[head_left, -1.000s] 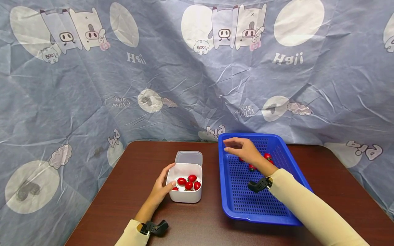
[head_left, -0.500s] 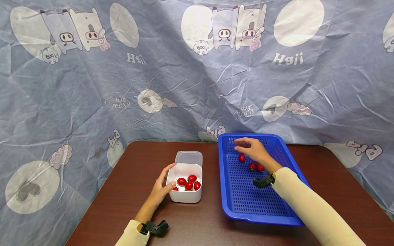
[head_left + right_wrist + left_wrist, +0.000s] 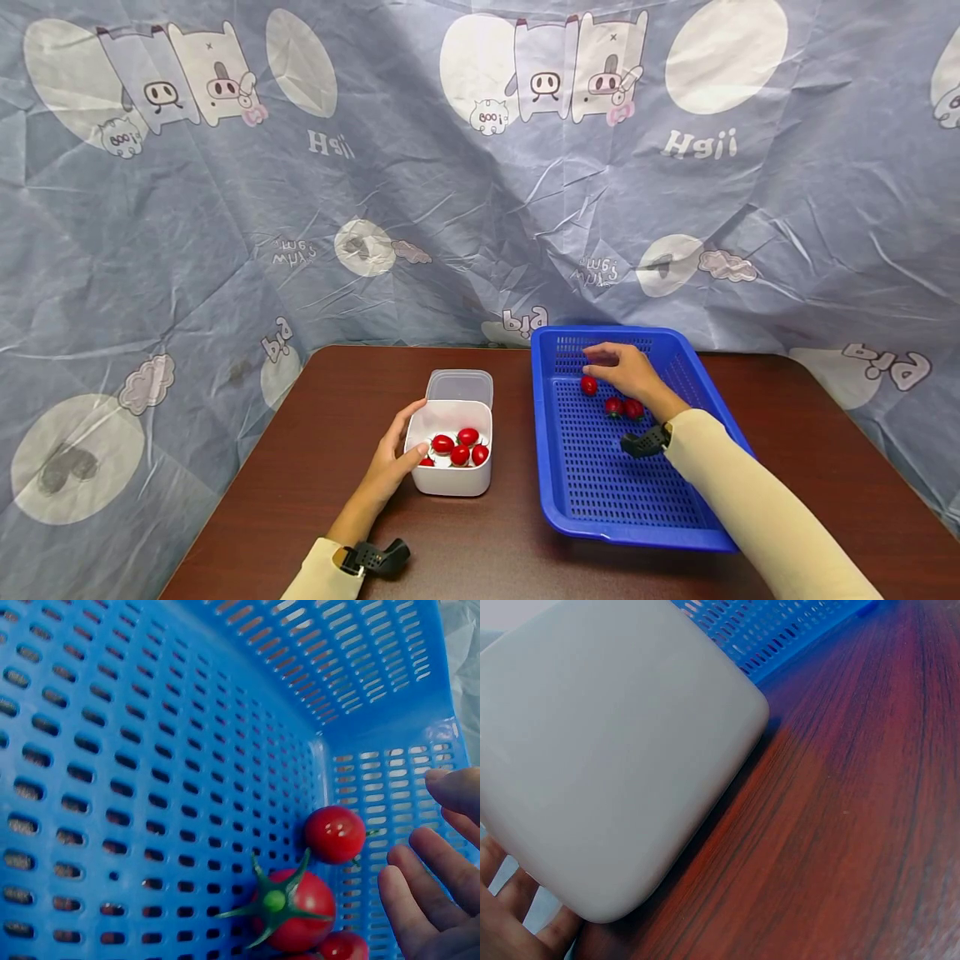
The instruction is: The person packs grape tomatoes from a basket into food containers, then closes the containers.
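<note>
While glossy red, 3 tomatoes (image 3: 615,402) keep green stems.

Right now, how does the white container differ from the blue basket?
The white container is smaller with solid walls, while the blue basket is wide, shallow and perforated all over. The left hand holds the container's side; the right hand hovers open inside the basket, gripping nothing. The container has a clear lid lying behind it; the basket shows none. Both sit on the brown table and hold red cherry tomatoes.
</note>
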Tool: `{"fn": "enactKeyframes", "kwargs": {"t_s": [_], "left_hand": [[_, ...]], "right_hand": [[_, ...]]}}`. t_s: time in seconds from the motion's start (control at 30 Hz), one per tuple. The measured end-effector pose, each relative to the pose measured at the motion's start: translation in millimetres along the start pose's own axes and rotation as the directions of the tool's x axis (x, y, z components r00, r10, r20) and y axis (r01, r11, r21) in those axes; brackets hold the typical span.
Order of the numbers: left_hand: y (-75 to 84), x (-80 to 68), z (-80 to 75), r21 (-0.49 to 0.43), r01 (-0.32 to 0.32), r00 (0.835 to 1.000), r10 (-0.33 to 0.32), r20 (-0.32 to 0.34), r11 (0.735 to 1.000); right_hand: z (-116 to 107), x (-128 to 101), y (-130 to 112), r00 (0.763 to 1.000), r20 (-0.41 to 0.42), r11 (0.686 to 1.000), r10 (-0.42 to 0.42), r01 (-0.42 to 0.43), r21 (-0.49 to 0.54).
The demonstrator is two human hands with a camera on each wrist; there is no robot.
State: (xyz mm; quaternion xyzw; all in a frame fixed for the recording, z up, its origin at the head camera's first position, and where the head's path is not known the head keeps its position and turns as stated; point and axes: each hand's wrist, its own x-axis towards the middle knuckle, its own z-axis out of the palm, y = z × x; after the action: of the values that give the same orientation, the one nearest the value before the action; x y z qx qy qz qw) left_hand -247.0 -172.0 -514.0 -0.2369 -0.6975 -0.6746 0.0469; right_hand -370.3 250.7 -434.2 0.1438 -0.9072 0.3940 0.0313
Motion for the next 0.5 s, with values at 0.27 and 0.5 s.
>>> {"fn": "enactKeyframes", "kwargs": {"t_s": [0.27,0.5], "left_hand": [[0.6,0.7,-0.2,-0.004,0.012,1.0,-0.012,-0.001,1.0],[-1.6,0.8,-0.1,-0.002,0.017,1.0,-0.017,-0.009,1.0]], "right_hand": [[5,-2,10,0.999,0.037,0.998,0.04,-0.038,-0.057],[10,-3,13,0.998,0.05,0.996,0.037,-0.033,-0.079]]}}
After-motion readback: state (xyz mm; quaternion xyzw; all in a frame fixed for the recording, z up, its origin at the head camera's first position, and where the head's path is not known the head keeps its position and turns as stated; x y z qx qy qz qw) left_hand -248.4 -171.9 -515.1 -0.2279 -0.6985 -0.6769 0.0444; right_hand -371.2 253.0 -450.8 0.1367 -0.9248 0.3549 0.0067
